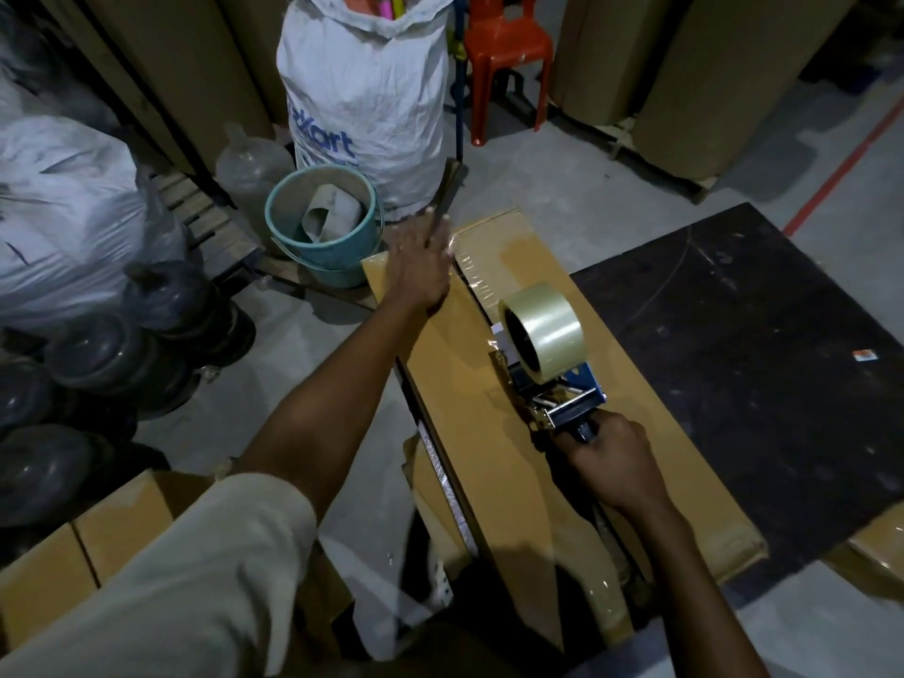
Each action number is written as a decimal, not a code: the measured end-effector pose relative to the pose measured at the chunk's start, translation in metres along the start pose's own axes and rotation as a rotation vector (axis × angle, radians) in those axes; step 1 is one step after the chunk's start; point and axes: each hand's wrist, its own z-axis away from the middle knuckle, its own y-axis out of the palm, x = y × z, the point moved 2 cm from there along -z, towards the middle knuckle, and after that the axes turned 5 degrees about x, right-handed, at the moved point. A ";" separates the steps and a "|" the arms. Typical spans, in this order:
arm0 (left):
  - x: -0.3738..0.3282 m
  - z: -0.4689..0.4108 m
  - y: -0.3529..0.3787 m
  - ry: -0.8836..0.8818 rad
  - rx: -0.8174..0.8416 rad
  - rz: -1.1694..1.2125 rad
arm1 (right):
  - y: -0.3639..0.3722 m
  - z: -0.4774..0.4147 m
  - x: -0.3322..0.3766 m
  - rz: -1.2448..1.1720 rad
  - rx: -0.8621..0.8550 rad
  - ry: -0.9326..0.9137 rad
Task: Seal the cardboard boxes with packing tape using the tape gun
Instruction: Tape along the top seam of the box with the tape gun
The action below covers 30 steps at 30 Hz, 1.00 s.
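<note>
With the left hand (419, 269) pressing flat, straight fingers on the cardboard box (460, 398) and the right hand (611, 464) gripping the tape gun (548, 379) just beyond its knuckles, a crooked pull could wrinkle the tape (472, 278) beside the left fingers.

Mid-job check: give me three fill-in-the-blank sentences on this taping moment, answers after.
1. The right hand grips the ____ of the tape gun.
2. The left hand lies flat on the ____ end of the cardboard box.
3. The plastic chair in the background is ____.
Answers: handle; far; orange.
</note>
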 end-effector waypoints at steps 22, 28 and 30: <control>-0.062 0.133 0.003 0.388 0.233 -0.093 | 0.000 0.035 -0.006 0.013 0.024 -0.038; -0.063 0.137 -0.001 0.411 0.217 -0.050 | 0.000 0.082 -0.041 -0.023 -0.009 0.011; -0.065 0.139 -0.001 0.415 0.204 -0.046 | 0.002 0.087 -0.046 -0.036 -0.026 0.016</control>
